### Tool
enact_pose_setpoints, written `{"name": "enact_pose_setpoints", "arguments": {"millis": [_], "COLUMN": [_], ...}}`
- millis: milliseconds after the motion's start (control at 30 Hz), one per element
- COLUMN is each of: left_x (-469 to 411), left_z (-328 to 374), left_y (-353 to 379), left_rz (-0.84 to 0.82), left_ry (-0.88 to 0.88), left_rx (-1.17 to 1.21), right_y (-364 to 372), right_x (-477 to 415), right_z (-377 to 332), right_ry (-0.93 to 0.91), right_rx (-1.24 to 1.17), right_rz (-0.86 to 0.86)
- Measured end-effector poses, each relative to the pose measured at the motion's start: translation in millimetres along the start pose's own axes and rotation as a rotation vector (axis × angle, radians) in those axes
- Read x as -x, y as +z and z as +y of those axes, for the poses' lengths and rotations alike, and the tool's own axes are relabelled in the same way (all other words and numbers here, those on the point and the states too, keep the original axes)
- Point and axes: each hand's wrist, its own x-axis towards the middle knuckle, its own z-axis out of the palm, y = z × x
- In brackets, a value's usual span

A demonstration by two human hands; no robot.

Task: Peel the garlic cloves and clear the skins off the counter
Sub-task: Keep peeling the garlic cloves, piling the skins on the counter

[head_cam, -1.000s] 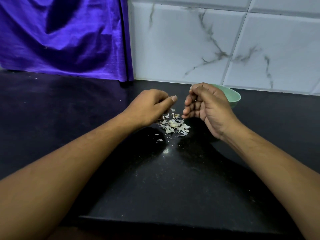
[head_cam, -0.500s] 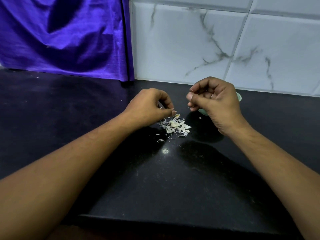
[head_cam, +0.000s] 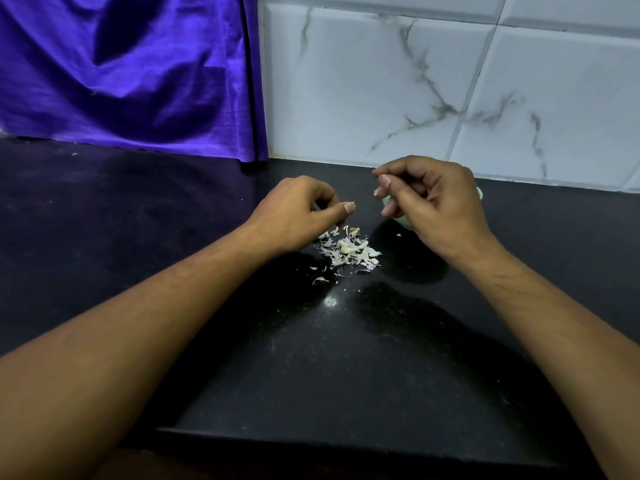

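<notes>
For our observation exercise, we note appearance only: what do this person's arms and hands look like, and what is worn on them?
The left forearm and right forearm are bare to the frame's edge; no sleeves show. The left hand and right hand wear no gloves, and no watch or bracelet shows at either wrist.

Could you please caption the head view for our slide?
Fingers curled, the left hand hovers by garlic skins while the right hand mostly hides a green bowl on the black counter.
</notes>
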Motion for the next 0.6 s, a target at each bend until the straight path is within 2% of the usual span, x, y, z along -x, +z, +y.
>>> {"name": "enact_pose_setpoints", "arguments": {"millis": [100,600], "left_x": [-1.4,-1.2], "left_z": [-3.0,-1.8], "left_y": [1.3,-0.5], "left_rz": [-0.007,0.031], "left_ry": [-0.010,0.037], "left_rx": [-0.019,0.037], "right_y": [-0.3,1.1], "right_x": [-0.2,1.0], "right_z": [1.6,4.8], "right_ry": [-0.043,0.063], "right_rx": [0.046,-0.046], "right_rz": [-0.036,-0.159]}}
